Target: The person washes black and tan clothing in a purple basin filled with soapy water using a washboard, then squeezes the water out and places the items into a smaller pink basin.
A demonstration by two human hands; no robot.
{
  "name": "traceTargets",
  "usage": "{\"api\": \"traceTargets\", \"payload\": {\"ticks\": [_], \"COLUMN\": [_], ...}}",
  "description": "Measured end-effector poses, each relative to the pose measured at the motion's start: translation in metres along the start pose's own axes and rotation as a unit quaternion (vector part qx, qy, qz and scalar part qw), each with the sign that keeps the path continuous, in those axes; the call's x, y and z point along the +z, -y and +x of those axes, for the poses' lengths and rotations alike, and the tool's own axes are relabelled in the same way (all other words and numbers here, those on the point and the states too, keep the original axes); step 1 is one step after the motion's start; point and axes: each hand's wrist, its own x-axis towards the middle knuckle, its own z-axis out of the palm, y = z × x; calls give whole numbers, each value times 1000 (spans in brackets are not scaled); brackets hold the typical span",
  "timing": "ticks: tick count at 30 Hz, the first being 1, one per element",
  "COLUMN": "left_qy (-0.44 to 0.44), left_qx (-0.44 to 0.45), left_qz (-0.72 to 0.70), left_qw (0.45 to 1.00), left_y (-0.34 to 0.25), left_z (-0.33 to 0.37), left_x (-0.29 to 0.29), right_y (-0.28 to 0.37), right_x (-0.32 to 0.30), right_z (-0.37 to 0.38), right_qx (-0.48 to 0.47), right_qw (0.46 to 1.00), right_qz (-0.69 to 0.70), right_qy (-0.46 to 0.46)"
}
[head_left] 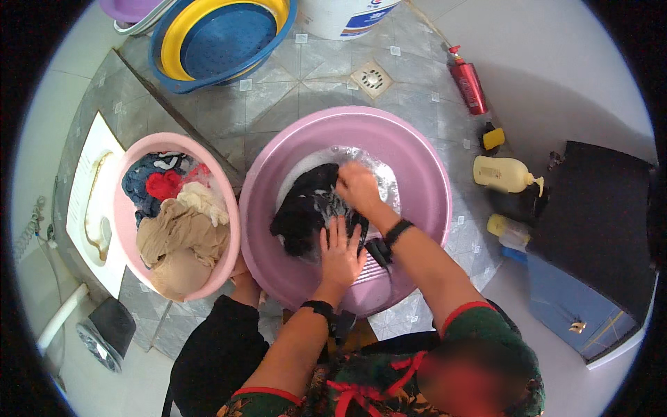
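A large pink basin (425, 187) stands before me with soapy water and suds in it. In it lies a wet black garment (299, 208), streaked with foam, bunched against the ridged washboard part (372, 271) at the near side. My left hand (340, 258) rests flat with spread fingers on the garment's near edge. Just beyond it, my right hand (358, 189) is curled closed on the garment's right part. The underside of the garment and the tips of the right fingers are hidden. Both wrists wear black bands.
Left of the basin, a smaller pink tub (235, 229) holds beige, red, white and dark clothes, beside a white squat toilet (83, 201). Behind are a blue-yellow basin (170, 76), a white bucket (326, 17) and a floor drain (372, 78). Right are bottles (500, 174) and a blue cabinet (566, 299).
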Motion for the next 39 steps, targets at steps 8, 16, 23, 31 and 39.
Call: {"api": "traceTargets", "payload": {"ticks": [8, 16, 23, 31, 39], "left_qy": [51, 36, 44, 41, 50], "left_qx": [-21, 3, -15, -15, -8], "left_qz": [6, 2, 25, 0, -8], "left_qw": [998, 999, 999, 999, 999], "left_y": [-11, -4, -7, 0, -7], "left_z": [12, 7, 12, 2, 11], "left_x": [-15, -6, -12, -3, -8], "right_y": [-19, 6, -25, 7, -39], "right_x": [29, 3, 20, 13, 24], "right_z": [-21, -31, 4, -38, 30], "right_qx": [-38, -90, -95, -140, -25], "right_qw": [997, 995, 988, 989, 986], "right_qz": [-40, -35, -120, -46, -157], "right_qy": [62, 13, 9, 24, -50]}}
